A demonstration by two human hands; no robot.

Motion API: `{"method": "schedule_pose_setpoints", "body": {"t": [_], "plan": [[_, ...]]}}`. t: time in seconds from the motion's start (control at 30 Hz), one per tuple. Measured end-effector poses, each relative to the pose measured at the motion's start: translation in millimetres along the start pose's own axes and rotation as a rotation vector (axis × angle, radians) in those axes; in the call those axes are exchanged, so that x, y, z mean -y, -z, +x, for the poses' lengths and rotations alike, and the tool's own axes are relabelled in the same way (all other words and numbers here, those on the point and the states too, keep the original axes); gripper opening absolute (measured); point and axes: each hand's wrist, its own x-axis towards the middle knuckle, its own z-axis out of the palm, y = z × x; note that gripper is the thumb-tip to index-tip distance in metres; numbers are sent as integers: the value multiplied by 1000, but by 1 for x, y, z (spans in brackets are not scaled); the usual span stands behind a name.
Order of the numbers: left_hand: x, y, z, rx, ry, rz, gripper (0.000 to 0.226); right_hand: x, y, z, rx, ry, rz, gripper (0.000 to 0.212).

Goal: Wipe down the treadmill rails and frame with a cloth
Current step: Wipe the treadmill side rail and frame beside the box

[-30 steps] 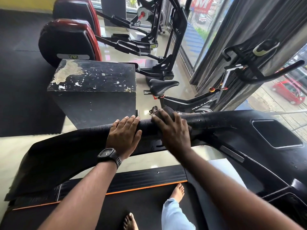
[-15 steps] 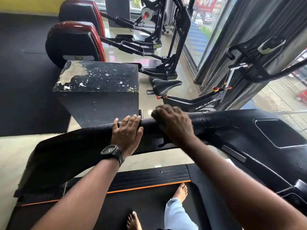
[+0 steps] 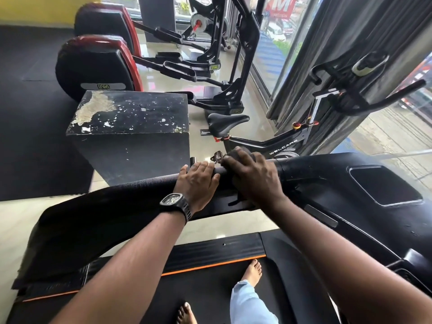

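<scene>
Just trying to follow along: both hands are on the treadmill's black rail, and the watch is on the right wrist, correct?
Not quite: the head view shows the watch on the left wrist, behind the left hand. Both hands, the right hand included, are on the black rail.

The bike frame (image 3: 279,146) reads WELCARE; the elliptical housing (image 3: 93,64), iron.

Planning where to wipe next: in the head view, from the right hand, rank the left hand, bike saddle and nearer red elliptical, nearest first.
1. left hand: beside right hand on the rail.
2. bike saddle: just beyond rail.
3. red elliptical: far back-left.
</scene>
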Motion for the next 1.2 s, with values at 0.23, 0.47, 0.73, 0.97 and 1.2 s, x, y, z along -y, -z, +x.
{"method": "schedule_pose_setpoints", "body": {"t": [0.23, 0.47, 0.73, 0.97, 1.2], "plan": [[-18, -3, 19, 33, -28, 0, 64, 37, -16, -29, -100, -260, 60, 64], [-15, -11, 19, -82, -33, -5, 59, -22, 0, 12, 35, -185, 109, 50], [-15, -12, 20, -104, -71, 7, 58, 24, -16, -13, -115, -156, 58, 50], [-15, -10, 16, -109, -73, 21, 59, -38, 9, 10, 76, -386, 134, 51], [-15, -13, 17, -127, -87, 13, 58, 7, -8, -13, -80, -52, 96, 48]]}}
